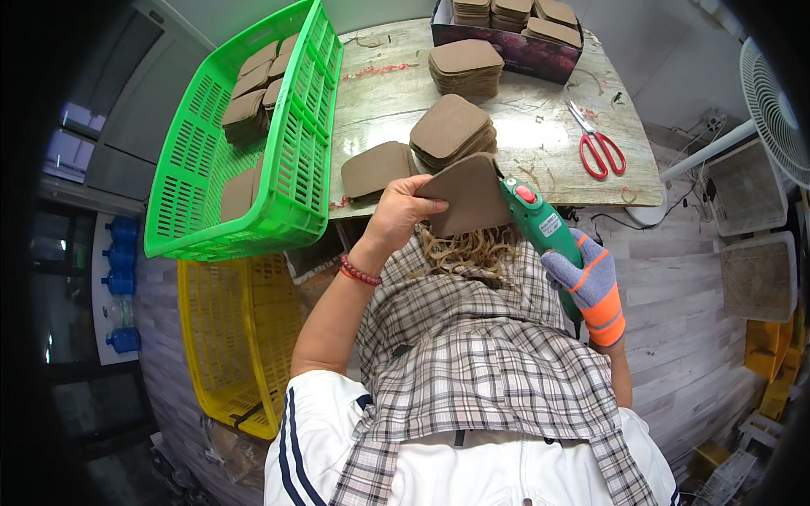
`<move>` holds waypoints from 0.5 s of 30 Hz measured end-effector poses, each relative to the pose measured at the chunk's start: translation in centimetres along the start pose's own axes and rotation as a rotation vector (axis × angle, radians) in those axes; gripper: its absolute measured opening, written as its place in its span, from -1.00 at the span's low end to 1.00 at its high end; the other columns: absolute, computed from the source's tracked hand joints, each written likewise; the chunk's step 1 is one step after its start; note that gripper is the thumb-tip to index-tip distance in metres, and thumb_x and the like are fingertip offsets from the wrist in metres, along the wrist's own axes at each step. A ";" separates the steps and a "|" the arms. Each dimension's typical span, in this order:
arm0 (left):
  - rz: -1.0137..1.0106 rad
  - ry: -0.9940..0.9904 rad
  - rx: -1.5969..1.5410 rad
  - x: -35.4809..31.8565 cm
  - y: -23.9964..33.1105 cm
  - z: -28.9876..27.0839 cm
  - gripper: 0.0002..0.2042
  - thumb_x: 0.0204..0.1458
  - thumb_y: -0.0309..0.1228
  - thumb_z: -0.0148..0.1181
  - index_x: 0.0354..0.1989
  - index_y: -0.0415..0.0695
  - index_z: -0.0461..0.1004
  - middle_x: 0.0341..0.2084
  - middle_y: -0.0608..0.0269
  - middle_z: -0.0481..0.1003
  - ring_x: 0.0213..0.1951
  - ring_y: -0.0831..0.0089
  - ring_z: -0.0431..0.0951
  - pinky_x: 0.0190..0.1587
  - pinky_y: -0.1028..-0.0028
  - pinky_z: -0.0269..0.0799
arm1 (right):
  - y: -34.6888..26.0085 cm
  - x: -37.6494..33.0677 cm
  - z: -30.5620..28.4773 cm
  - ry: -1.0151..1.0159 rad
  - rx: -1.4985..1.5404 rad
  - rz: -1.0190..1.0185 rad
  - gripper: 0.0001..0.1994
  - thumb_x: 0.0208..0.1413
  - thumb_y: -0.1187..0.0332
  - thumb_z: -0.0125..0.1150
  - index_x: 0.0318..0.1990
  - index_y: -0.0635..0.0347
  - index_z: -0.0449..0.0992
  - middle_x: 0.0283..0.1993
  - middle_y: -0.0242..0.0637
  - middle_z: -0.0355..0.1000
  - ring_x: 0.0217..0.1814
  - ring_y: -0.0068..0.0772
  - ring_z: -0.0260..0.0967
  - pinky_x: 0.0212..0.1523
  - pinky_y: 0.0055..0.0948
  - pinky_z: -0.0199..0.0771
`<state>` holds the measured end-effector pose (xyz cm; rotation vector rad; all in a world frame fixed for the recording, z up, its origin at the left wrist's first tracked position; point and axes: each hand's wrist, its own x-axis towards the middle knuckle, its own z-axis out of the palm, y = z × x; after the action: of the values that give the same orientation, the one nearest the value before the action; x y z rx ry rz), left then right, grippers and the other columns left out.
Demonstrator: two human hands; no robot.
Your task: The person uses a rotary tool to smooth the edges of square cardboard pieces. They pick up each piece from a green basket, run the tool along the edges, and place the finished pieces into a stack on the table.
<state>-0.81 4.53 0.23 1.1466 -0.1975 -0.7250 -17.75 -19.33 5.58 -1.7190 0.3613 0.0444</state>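
Note:
My left hand holds a brown square pad with rounded corners by its left edge, just off the table's near edge. My right hand, in a purple and orange work glove, grips a green electric trimming tool whose tip meets the pad's right edge. Curly brown trimmings lie on the checked cloth over my lap, under the pad.
On the wooden table stand stacks of brown pads, red scissors and a dark box with more pads. A green basket with pads overhangs the left edge, above a yellow crate. A white fan stands at the right.

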 end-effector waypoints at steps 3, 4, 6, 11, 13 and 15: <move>0.003 -0.012 0.091 -0.4 -0.2 -0.2 -0.74 -0.11 -0.73 0.12 -0.19 -0.31 0.49 -0.32 0.27 0.54 -0.31 0.60 0.50 -0.18 0.61 0.42 | -0.2 0.0 0.0 -0.019 0.009 0.014 -0.59 -0.06 0.25 0.35 -0.10 0.31 0.45 -0.43 -0.41 0.46 -0.44 -0.75 0.32 -0.44 -0.68 0.35; 0.021 -0.028 0.132 -0.4 0.0 -0.6 -0.73 -0.11 -0.74 0.11 -0.18 -0.31 0.49 -0.31 0.26 0.54 -0.30 0.60 0.50 -0.17 0.61 0.41 | -0.4 0.0 0.1 -0.030 0.009 0.024 -0.60 -0.06 0.25 0.35 -0.11 0.31 0.45 -0.43 -0.41 0.46 -0.45 -0.75 0.32 -0.44 -0.68 0.35; 0.041 -0.051 0.205 -0.5 0.9 -1.1 -0.73 -0.12 -0.74 0.10 -0.18 -0.28 0.48 -0.32 0.29 0.54 -0.30 0.64 0.49 -0.17 0.64 0.38 | -0.4 -0.1 0.0 -0.059 0.015 0.057 -0.61 -0.06 0.26 0.34 -0.12 0.31 0.45 -0.43 -0.42 0.46 -0.46 -0.74 0.32 -0.45 -0.68 0.34; 0.218 0.050 0.382 -0.4 3.0 -1.6 -0.81 -0.11 -0.72 0.13 -0.29 -0.26 0.44 -0.39 0.32 0.52 -0.34 0.65 0.47 -0.21 0.63 0.42 | -0.3 -0.1 0.2 -0.099 -0.012 0.049 -0.62 -0.06 0.28 0.34 -0.11 0.30 0.45 -0.43 -0.42 0.45 -0.47 -0.74 0.32 -0.46 -0.69 0.33; 0.248 0.062 0.328 -0.4 3.6 -2.3 -0.80 -0.13 -0.72 0.14 -0.29 -0.25 0.43 -0.39 0.32 0.52 -0.34 0.64 0.48 -0.23 0.62 0.43 | -0.3 -0.1 0.3 -0.131 0.016 0.071 -0.62 -0.06 0.29 0.34 -0.11 0.30 0.45 -0.43 -0.43 0.45 -0.47 -0.74 0.32 -0.46 -0.69 0.33; 0.254 0.091 0.274 -0.5 4.2 -2.2 -0.81 -0.14 -0.71 0.19 -0.31 -0.24 0.46 -0.42 0.32 0.52 -0.36 0.63 0.50 -0.26 0.62 0.44 | -0.7 -0.2 0.5 -0.159 0.004 0.081 -0.61 -0.06 0.29 0.34 -0.10 0.30 0.45 -0.42 -0.42 0.46 -0.46 -0.75 0.32 -0.45 -0.69 0.33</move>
<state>1.69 7.43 3.08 1.3820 -0.3671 -0.4272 -17.72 -18.70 6.20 -1.6840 0.3129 0.2378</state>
